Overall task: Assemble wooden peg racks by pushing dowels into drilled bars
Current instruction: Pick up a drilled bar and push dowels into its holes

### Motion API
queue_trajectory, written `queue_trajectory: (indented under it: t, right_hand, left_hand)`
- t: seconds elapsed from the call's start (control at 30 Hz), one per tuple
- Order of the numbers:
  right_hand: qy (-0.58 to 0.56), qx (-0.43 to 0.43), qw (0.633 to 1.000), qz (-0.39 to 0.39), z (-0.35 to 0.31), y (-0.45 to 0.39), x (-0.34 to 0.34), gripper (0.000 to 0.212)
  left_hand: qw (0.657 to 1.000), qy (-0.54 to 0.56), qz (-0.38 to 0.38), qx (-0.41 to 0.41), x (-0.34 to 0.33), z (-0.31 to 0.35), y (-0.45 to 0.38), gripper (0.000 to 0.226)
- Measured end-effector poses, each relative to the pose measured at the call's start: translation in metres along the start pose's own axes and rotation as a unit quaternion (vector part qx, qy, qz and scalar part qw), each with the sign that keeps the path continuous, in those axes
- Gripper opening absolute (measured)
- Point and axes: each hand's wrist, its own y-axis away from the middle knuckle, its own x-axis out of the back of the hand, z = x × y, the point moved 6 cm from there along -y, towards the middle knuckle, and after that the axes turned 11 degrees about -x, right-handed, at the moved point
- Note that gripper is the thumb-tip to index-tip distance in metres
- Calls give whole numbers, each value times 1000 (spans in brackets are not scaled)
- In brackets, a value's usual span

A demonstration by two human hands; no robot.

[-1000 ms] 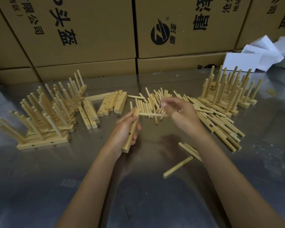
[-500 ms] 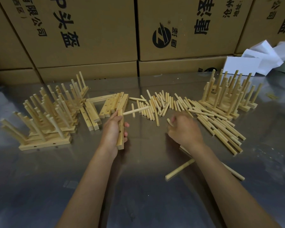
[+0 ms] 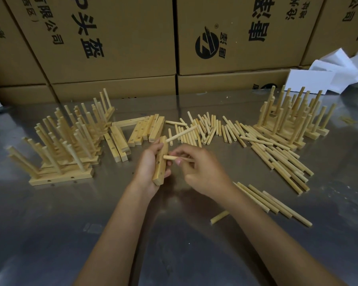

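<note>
Nearby, loose dowels, finished racks.

Left hand curled in a grip, thumb up | right hand pinching, fingertips toward left | forearms extended forward, converging.

Pale yellow wood runs through everything on the dull grey, reflective metal tabletop. The drilled square wooden bar at the centre is light honey-yellow with small dark round holes, and the round wooden dowel standing out of its top end is paler, almost cream. The heap of loose cream-yellow dowels at twelve o'clock matches it. The tan cardboard boxes behind carry black printed characters and a black round logo. At two o'clock lie plain white foam blocks.
</note>
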Motion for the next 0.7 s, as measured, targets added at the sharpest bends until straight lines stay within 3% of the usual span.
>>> queue_trajectory:
  t: [0.13, 0.27, 0.43, 0.7]
  right_hand:
    - [50, 27, 996, 74, -3, 3, 4, 20]
    - [53, 45, 994, 81, -5, 3, 5, 19]
    - [150, 82, 982, 76, -9, 2, 5, 20]
    - [123, 50, 990, 54, -1, -3, 7, 19]
  left_hand:
    - [1000, -19, -16, 8, -6, -2, 3, 37]
    - [999, -35, -22, 5, -8, -1, 4, 37]
    - [998, -62, -19, -8, -9, -7, 6, 39]
    - [994, -98, -16, -34, -11, -10, 7, 40]
